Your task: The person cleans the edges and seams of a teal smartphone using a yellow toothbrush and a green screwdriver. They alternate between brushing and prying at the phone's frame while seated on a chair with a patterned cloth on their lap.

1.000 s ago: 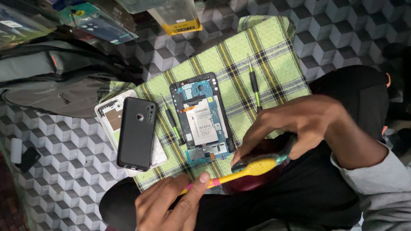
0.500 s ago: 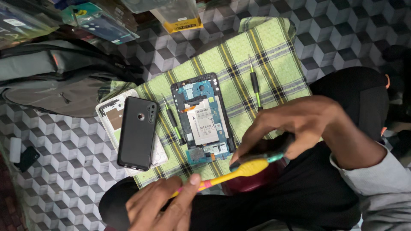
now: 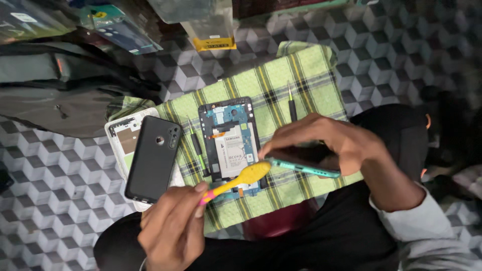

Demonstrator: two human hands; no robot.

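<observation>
From my remote station I logged the surroundings. A green plaid cloth (image 3: 311, 75) lay across the centre of the frame on a floor covering (image 3: 401, 40) printed with grey cubes. An opened device (image 3: 231, 143) with a blue board and a white battery rested face-up on the cloth at centre. Left of it lay a black phone cover (image 3: 150, 158), overlapping a white back panel (image 3: 120, 135). Two thin screwdrivers (image 3: 291, 103) lay on the cloth, one on each side of the opened device. A grey bag (image 3: 55, 95) occupied the upper left, and clear packets (image 3: 211, 27) sat at the top centre.
</observation>
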